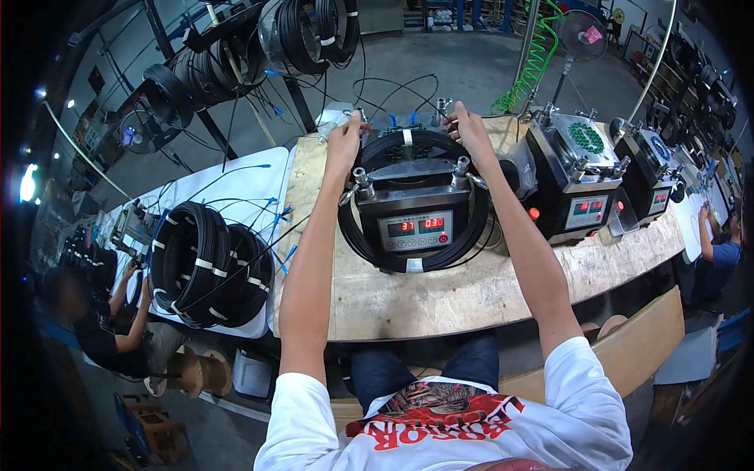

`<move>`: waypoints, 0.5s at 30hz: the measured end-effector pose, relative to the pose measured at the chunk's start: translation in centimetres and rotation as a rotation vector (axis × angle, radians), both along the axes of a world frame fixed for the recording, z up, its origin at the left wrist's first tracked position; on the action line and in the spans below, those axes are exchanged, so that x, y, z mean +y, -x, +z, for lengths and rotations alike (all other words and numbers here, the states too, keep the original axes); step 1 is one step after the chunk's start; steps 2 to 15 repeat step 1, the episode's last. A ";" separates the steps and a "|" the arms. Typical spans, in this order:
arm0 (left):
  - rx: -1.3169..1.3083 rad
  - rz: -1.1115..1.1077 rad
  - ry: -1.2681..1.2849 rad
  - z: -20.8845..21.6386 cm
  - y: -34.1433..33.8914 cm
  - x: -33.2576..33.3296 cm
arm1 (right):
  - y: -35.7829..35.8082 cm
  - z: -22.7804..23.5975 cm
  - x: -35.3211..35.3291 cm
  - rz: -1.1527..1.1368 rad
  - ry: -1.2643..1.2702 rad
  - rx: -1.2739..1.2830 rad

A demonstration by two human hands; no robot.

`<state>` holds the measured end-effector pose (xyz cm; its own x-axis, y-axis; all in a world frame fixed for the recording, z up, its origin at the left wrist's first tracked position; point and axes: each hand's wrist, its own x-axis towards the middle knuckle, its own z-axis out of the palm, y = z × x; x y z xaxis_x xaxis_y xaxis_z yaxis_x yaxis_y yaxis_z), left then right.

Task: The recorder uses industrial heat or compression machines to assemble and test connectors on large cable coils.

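Note:
In front of me stands a black box-shaped machine [416, 231] with a red lit display and silver clamps at its corners. A coil of black cable [414, 265], bound with white tape, loops around its front and over its top. Blue-tipped cable ends and small green parts [404, 133] lie at the far side of its top. Both arms reach past the machine's sides. My left hand [344, 147] is closed at the far left clamp, and my right hand [471, 135] is closed at the far right clamp [442, 106]. The fingertips are partly hidden.
Two similar machines [577, 180] with green and blue parts on top stand to the right on the wooden bench [377, 306]. Cable coils [208, 263] lie on the white table at left; others hang beyond it. Co-workers [110, 322] sit at both sides.

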<state>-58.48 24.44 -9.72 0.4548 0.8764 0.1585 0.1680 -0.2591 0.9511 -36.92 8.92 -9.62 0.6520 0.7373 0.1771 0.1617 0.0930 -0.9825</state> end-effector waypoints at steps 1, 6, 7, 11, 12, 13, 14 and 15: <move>0.012 0.000 0.004 0.0 0.0 0.0 | 0.0 0.0 0.0 -0.007 0.004 -0.004; 0.012 0.000 0.004 0.0 0.0 0.0 | 0.0 0.0 0.0 -0.007 0.004 -0.004; 0.012 0.000 0.004 0.0 0.0 0.0 | 0.0 0.0 0.0 -0.007 0.004 -0.004; 0.012 0.000 0.004 0.0 0.0 0.0 | 0.0 0.0 0.0 -0.007 0.004 -0.004; 0.012 0.000 0.004 0.0 0.0 0.0 | 0.0 0.0 0.0 -0.007 0.004 -0.004; 0.012 0.000 0.004 0.0 0.0 0.0 | 0.0 0.0 0.0 -0.007 0.004 -0.004; 0.012 0.000 0.004 0.0 0.0 0.0 | 0.0 0.0 0.0 -0.007 0.004 -0.004; 0.012 0.000 0.004 0.0 0.0 0.0 | 0.0 0.0 0.0 -0.007 0.004 -0.004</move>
